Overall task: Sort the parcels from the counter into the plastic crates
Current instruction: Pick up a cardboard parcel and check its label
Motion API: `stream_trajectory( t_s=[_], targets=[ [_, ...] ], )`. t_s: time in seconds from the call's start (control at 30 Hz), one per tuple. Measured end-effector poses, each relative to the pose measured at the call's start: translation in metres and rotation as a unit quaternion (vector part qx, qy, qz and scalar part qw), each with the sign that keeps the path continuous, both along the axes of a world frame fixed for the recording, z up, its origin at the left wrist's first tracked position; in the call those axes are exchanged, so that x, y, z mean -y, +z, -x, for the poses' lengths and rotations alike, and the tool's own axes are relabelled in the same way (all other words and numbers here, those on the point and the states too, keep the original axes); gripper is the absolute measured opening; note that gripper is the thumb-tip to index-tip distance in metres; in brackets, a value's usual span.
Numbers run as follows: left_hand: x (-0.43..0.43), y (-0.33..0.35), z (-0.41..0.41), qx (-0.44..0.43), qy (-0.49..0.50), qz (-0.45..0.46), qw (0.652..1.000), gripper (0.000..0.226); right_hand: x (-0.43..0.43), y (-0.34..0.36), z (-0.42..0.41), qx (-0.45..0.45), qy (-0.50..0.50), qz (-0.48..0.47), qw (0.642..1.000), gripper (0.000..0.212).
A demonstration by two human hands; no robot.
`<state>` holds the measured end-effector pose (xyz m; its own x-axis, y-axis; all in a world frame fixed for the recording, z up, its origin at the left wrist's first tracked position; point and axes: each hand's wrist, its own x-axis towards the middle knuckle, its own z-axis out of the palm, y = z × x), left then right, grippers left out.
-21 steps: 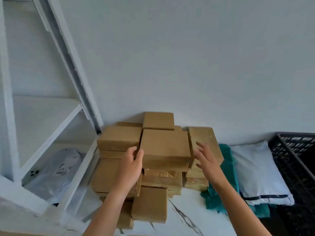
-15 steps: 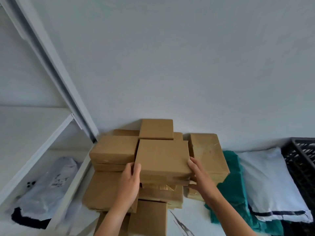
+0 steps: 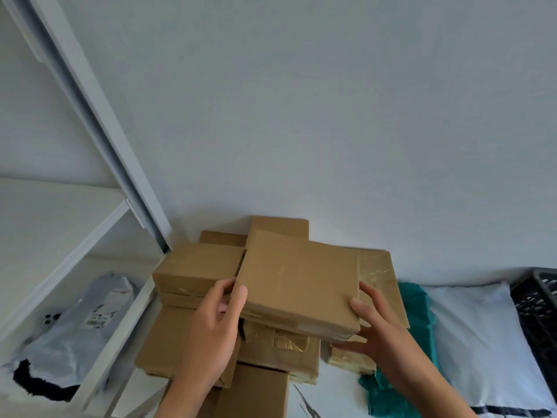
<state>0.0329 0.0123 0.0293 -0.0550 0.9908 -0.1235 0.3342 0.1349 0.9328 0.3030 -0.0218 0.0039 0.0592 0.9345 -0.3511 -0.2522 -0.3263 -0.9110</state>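
A pile of brown cardboard parcels [image 3: 193,267] stands against the white wall on a marbled counter [image 3: 334,396]. The top parcel [image 3: 298,279] is tilted, its near edge raised off the pile. My left hand [image 3: 217,327] grips its left near corner, thumb on top. My right hand [image 3: 376,327] grips its right near corner, thumb on the edge and fingers underneath. A black plastic crate [image 3: 536,294] shows at the far right edge.
A teal mailer bag [image 3: 419,321] and a white mailer bag [image 3: 479,336] lie right of the pile, next to the crate. A white shelf unit [image 3: 99,233] stands on the left with a grey mailer bag [image 3: 81,330] inside.
Both hands closed on the top parcel's near corners, and it has tilted up from the pile. The camera has moved closer.
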Motion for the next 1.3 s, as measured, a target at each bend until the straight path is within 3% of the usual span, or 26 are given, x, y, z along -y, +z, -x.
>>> stream_trajectory(
  t_s=[0.13,0.2,0.33,0.43,0.5,0.67,0.8,1.03,1.3],
  targets=[
    [0.006,0.046,0.001,0.017,-0.029,-0.087,0.996,0.041,0.018,0.034,0.002,-0.006,0.036,-0.045,0.998,0.105],
    [0.009,0.065,0.004,0.049,-0.036,-0.143,0.988,0.036,0.03,0.049,0.009,-0.01,0.045,-0.082,0.996,0.11],
    [0.02,0.08,0.011,0.208,-0.026,-0.224,0.952,0.057,0.057,0.073,0.043,-0.017,-0.012,-0.161,0.987,0.11],
    [0.037,0.073,0.013,0.252,-0.085,-0.177,0.948,0.091,0.076,0.072,0.085,-0.038,-0.069,-0.208,0.975,0.1],
    [0.058,0.063,0.01,0.259,-0.156,-0.134,0.944,0.098,0.086,0.06,0.114,-0.042,-0.098,-0.22,0.97,0.101],
    [0.098,0.035,0.036,0.248,-0.13,-0.116,0.953,0.098,0.117,0.039,0.156,-0.049,-0.105,-0.197,0.974,0.094],
    [0.105,0.024,0.069,0.264,-0.12,-0.08,0.954,0.087,0.138,0.04,0.15,0.023,-0.084,-0.169,0.982,0.097],
    [0.13,0.024,0.063,0.213,-0.21,-0.054,0.953,0.068,0.169,0.053,0.137,0.1,-0.084,-0.139,0.982,0.044],
    [0.151,0.018,0.032,0.216,-0.214,-0.077,0.949,0.074,0.192,0.062,0.108,0.163,-0.125,-0.155,0.966,0.06]
  ],
)
